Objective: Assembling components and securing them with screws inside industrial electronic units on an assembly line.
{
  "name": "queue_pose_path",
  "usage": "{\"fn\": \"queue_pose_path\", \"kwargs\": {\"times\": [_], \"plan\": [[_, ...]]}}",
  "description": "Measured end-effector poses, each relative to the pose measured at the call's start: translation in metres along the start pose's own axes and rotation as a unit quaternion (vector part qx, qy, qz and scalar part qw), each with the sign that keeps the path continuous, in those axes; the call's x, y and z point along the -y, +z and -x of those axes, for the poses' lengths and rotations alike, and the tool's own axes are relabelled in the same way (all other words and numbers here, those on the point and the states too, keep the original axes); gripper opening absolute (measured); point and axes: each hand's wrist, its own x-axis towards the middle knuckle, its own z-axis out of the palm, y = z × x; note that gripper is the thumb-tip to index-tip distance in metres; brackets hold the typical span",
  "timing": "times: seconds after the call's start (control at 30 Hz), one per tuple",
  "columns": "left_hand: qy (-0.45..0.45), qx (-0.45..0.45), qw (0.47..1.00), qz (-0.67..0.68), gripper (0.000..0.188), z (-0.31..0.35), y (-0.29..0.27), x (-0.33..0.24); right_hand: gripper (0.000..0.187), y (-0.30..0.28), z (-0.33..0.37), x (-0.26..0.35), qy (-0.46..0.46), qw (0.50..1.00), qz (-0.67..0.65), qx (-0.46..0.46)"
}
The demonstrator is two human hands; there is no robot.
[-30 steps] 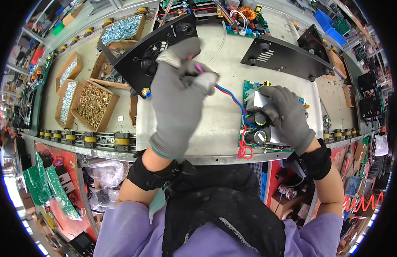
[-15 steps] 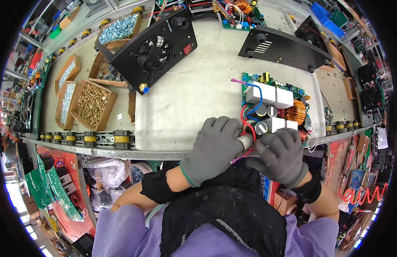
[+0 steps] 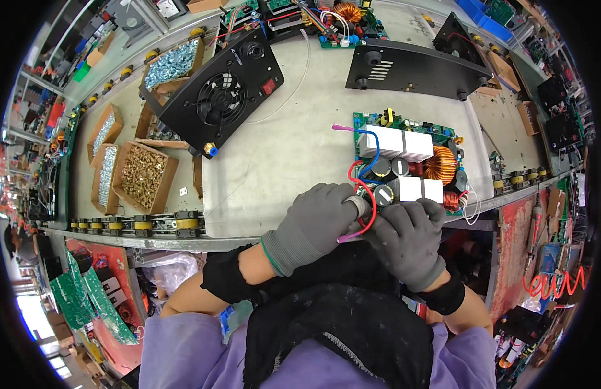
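Observation:
A green circuit board with pale heat sinks, round capacitors and a copper coil lies near the front of the pale work surface. From its left side come a blue wire and a red wire, each ending in a pink terminal. At the board's near left corner is my left hand, in a grey glove, fingers curled against the red wire. My right hand, also gloved, is closed beside the wire at the board's near edge. Its thumb is mostly hidden, and what either hand pinches cannot be made out.
Behind the board stand a black panel with fan and red switch, and another black panel. Cardboard boxes of brass parts and silver screws sit at left. A conveyor's yellow rollers run along the near edge.
The whole view has shifted slightly. My right fingers have drawn in more tightly next to the red wire. The wire's pink end now shows more clearly between the hands.

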Motion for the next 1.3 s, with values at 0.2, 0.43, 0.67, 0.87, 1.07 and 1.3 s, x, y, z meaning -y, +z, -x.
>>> {"fn": "queue_pose_path", "kwargs": {"times": [0.2,0.43,0.67,0.87,1.07,1.3], "plan": [[-0.102,-0.047,0.970,0.216,0.019,-0.001,-0.008,0.004,0.021,0.011,0.003,-0.010,-0.017,0.996,-0.021,-0.080],[-0.078,-0.508,0.779,0.360,0.020,0.010,-0.100,-0.014,0.036,0.013,-0.010,-0.026,-0.031,0.988,-0.047,-0.145],[-0.054,-0.411,0.836,0.360,0.029,-0.009,-0.129,-0.037,0.043,-0.005,-0.054,-0.019,0.047,0.996,-0.037,0.061],[-0.041,-0.335,0.897,0.284,0.033,-0.034,-0.146,-0.037,0.042,-0.013,-0.064,-0.029,0.081,0.975,-0.200,0.060],[-0.127,-0.448,0.839,0.283,0.046,-0.023,-0.144,0.023,0.053,-0.055,-0.018,-0.079,0.266,0.821,-0.476,-0.168],[-0.231,-0.477,0.845,-0.068,0.036,0.015,-0.152,0.133,0.037,0.006,0.114,-0.172,0.338,0.860,-0.258,-0.281]]}}
